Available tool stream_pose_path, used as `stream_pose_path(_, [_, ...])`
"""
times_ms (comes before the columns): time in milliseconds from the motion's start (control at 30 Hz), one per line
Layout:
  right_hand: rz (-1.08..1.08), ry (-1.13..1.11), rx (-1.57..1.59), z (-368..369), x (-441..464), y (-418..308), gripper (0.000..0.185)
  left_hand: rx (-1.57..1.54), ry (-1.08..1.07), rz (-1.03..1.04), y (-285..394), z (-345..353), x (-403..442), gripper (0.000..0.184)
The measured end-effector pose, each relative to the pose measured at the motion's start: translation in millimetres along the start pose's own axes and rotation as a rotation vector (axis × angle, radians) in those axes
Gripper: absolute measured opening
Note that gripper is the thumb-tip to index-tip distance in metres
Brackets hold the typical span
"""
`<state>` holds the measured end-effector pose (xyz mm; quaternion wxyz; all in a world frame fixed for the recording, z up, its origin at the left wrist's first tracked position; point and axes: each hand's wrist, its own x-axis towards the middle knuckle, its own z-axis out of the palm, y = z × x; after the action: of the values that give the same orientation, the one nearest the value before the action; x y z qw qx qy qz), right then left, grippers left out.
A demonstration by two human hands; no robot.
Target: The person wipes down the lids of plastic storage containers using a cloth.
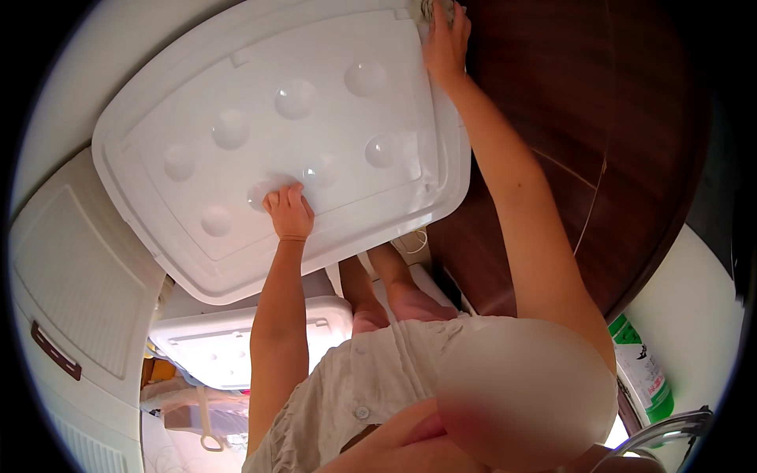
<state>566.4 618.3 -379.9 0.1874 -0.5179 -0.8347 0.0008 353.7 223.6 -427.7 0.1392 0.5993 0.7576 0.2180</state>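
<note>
A large white plastic storage-box lid (315,55), with several round dimples, fills the upper middle of the view. My left hand (289,213) rests on it near the lower dimples. Its fingers are curled in, and nothing shows in them. At the lid's upper right corner, my right hand (447,47) presses a bunched greyish cloth (436,9) against the rim. Part of this cloth is hidden behind the fingers and cut off by the frame's top edge.
A dark brown wooden surface (544,102) lies right of the lid. A white cabinet door (87,292) stands at left. Below is a second white lid (229,347), near bundled items. At lower right are a green and white bottle (643,370) and curved metal tubing (662,433).
</note>
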Motion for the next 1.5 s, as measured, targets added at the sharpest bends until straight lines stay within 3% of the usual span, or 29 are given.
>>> stream_pose_path(233, [0.192,0.027,0.084,27,30,1,0.057,0.004,0.022,-0.004,-1,1,-2,0.033])
stream_pose_path(300, [0.054,-0.050,0.027,21,41,-2,0.060,0.001,0.027,-0.006,2,0,1,0.034])
stream_pose_path(333, [-0.020,0.121,-0.106,42,45,7,0.049,0.012,0.027,-0.015,5,-1,1,0.034])
stream_pose_path(433, [-0.106,-0.012,-0.020,37,86,-45,0.036,0.023,0.000,-0.007,5,-5,7,0.033])
stream_pose_path(467, [-0.294,0.138,0.019,61,97,-66,0.026,0.008,0.014,-0.005,6,-4,6,0.033])
stream_pose_path(533, [-0.168,-0.050,0.062,77,100,-131,0.022,-0.004,0.025,0.007,6,-6,5,0.033])
stream_pose_path(600, [-0.185,-0.072,0.062,93,96,-189,0.024,-0.009,0.009,0.003,5,-7,4,0.034])
stream_pose_path(667, [-0.235,0.110,0.172,107,85,-242,0.027,-0.018,-0.012,-0.003,3,-4,5,0.035])
stream_pose_path(767, [-0.326,0.037,0.349,111,77,-304,0.031,-0.008,-0.008,0.016,5,-2,2,0.036])
stream_pose_path(833, [-0.351,-0.018,0.418,105,71,-319,0.034,-0.005,-0.024,-0.015,5,-6,3,0.036])
stream_pose_path(900, [-0.495,0.113,0.456,106,64,-321,0.037,0.008,-0.011,-0.008,1,-2,2,0.036])
stream_pose_path(1067, [-0.521,0.046,0.442,69,66,-169,0.031,-0.018,0.015,0.001,2,-2,1,0.036])
stream_pose_path(1133, [-0.372,-0.052,0.189,35,64,-92,0.036,-0.014,0.008,0.007,3,-2,2,0.035])
stream_pose_path(1167, [-0.334,-0.138,-0.097,22,61,-54,0.043,-0.021,0.013,0.005,3,-2,1,0.035])
stream_pose_path(1200, [-0.213,-0.129,-0.154,14,55,-23,0.049,-0.018,0.008,0.006,3,-3,1,0.035])
stream_pose_path(1233, [-0.247,-0.252,-0.080,-26,58,-20,0.046,-0.014,0.005,0.007,2,-3,2,0.035])
stream_pose_path(1267, [-0.077,-0.308,0.072,-6,36,26,0.049,-0.019,0.014,0.006,1,-2,2,0.035])
stream_pose_path(1400, [0.037,-0.273,-0.106,-16,-29,13,0.054,-0.009,-0.007,0.002,4,-5,4,0.034])
stream_pose_path(1467, [0.113,-0.333,-0.261,-36,-63,-4,0.059,-0.004,0.000,0.011,4,-7,6,0.034])
stream_pose_path(1500, [0.159,-0.377,-0.196,-46,-83,-5,0.060,0.007,-0.001,0.015,3,-5,5,0.034])
